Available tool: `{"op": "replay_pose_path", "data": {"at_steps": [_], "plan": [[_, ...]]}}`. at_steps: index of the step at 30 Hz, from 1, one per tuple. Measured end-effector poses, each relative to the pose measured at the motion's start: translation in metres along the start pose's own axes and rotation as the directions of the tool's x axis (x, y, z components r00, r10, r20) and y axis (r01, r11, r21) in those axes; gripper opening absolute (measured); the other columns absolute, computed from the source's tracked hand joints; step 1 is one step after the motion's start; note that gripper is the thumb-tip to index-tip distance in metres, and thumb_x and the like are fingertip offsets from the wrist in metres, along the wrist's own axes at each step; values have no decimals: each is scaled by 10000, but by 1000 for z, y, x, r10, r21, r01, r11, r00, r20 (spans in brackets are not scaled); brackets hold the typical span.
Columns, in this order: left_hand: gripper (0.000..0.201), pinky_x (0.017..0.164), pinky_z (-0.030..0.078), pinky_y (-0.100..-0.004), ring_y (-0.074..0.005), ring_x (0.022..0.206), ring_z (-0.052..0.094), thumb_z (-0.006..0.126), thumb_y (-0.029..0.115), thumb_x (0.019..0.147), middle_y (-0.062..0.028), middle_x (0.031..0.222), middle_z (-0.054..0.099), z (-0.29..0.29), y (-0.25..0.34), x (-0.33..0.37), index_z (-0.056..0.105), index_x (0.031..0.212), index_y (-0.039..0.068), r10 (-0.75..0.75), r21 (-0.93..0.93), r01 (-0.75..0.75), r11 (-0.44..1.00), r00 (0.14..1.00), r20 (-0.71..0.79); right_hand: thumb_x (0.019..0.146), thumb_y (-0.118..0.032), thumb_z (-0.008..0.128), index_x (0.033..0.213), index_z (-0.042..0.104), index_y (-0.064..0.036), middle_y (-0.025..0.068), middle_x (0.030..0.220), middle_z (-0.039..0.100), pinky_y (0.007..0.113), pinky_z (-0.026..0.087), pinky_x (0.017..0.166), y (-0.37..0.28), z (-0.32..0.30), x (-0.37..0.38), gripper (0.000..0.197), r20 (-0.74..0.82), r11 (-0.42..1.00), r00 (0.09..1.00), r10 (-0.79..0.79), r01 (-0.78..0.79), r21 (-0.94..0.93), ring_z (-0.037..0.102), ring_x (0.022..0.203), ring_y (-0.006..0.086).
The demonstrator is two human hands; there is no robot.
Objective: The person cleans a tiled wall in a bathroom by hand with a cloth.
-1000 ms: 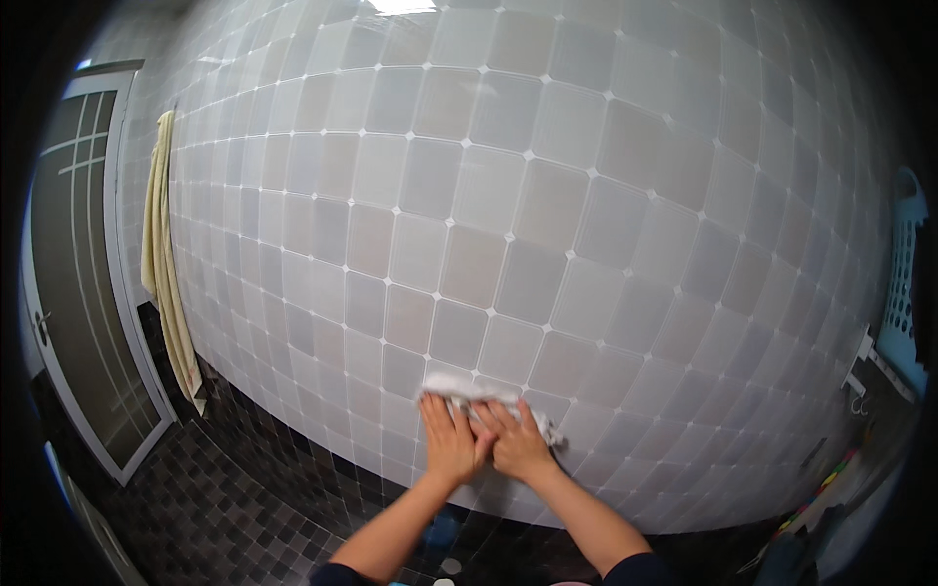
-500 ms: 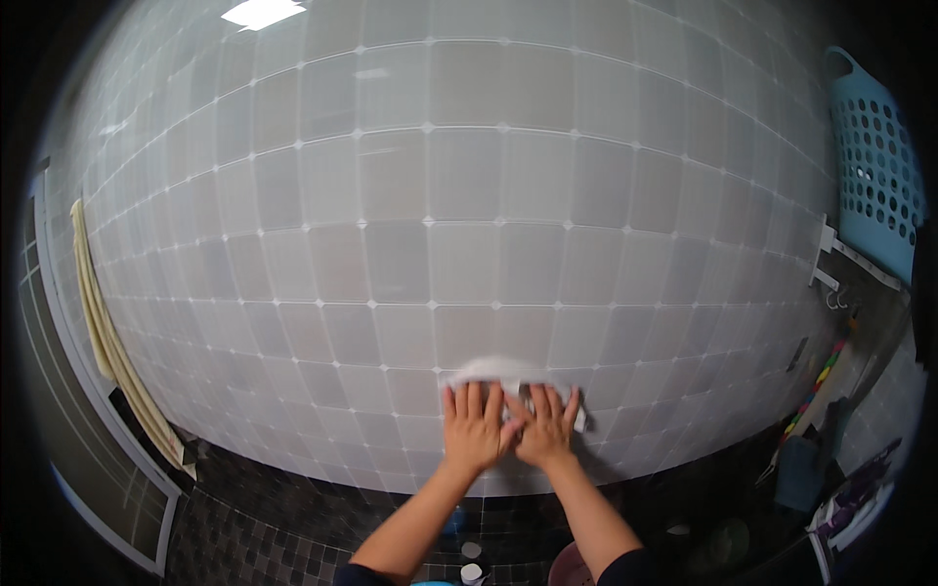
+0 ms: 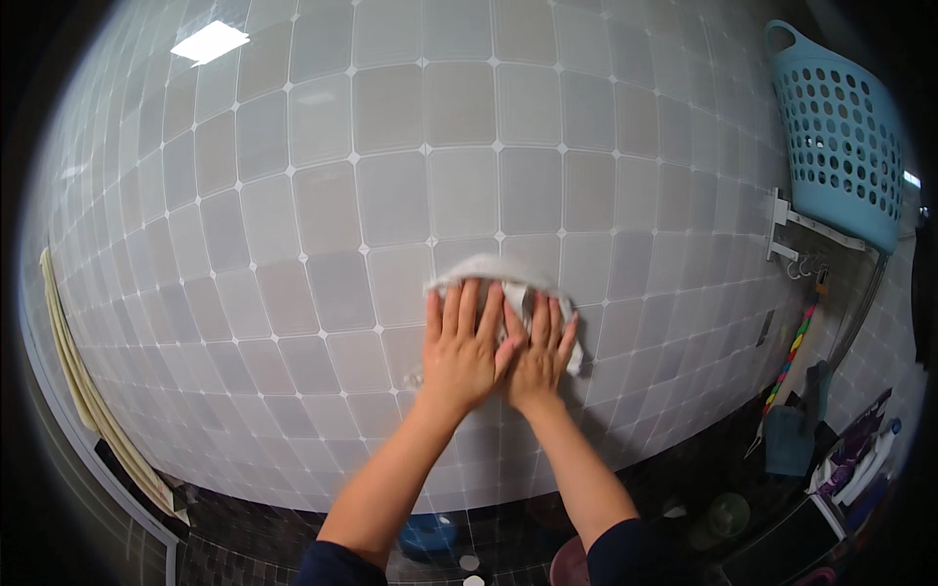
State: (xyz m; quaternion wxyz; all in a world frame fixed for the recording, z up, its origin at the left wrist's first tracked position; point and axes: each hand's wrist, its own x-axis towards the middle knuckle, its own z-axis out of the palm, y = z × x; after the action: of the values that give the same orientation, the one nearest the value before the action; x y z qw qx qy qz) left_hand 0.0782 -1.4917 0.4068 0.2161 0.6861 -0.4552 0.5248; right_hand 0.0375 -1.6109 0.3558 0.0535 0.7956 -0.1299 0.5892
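A white cloth point(image 3: 493, 266) lies pressed against the pale tiled wall point(image 3: 244, 225), its top edge and right side showing beyond my fingers. My left hand point(image 3: 459, 342) rests flat on it with fingers stretched upward. Close beside it, my right hand point(image 3: 537, 352) also presses on the cloth, fingers extended, its thumb side against the left hand. The palms and fingers hide the middle of the cloth. Both arms reach up and forward from the lower edge, with dark sleeves at the elbows.
On the right, a light blue perforated basket point(image 3: 842, 137) sits on a white wall rack point(image 3: 831, 227) with hooks. Below hang a colourful-handled tool point(image 3: 799, 342) and a blue-grey dustpan point(image 3: 789, 439). A cream curtain point(image 3: 83, 361) hangs at left. Basins, including a blue one point(image 3: 428, 535), stand on the dark floor.
Both hands and the cloth have slid upward along the wall. The view has also shifted, showing more of the basket and the basins below.
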Motion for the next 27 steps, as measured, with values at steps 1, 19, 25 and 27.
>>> {"op": "replay_pose_path", "data": {"at_steps": [1,19,25,27], "plan": [[639,1111,155,-564,-398,1313,327,522,458,870,-231,1398,387,9,6,-15,467,1345,34,-1,-34,2,999,999,39,896,-364,481,1396,423,-189,205,1442,306,624,75,1101,8,7,-20,533,5,1000,1000,-12,12,-13,235,1365,393],[558,1091,235,-528,-425,1336,311,648,188,794,-246,1435,333,-58,-75,-106,505,1326,99,-207,-106,192,976,966,-152,757,-531,629,1436,329,-101,318,1480,169,629,30,1081,-9,-28,11,858,-57,994,993,99,-96,59,95,1395,471],[543,1128,158,-536,-404,1373,268,506,348,881,-256,1459,310,-42,-134,-122,469,1364,105,-94,298,147,943,978,-185,791,-551,584,1478,275,-187,274,1496,199,599,50,1092,-58,-53,157,837,-248,999,968,44,-41,18,110,1414,413],[547,1132,158,-523,-389,1375,275,484,386,891,-247,1456,325,-36,-134,-121,471,1370,123,-75,304,136,943,976,-203,803,-563,561,1481,270,-258,270,1500,194,601,58,1094,-94,-59,189,799,-255,1000,967,-5,5,1,107,1416,405]]}}
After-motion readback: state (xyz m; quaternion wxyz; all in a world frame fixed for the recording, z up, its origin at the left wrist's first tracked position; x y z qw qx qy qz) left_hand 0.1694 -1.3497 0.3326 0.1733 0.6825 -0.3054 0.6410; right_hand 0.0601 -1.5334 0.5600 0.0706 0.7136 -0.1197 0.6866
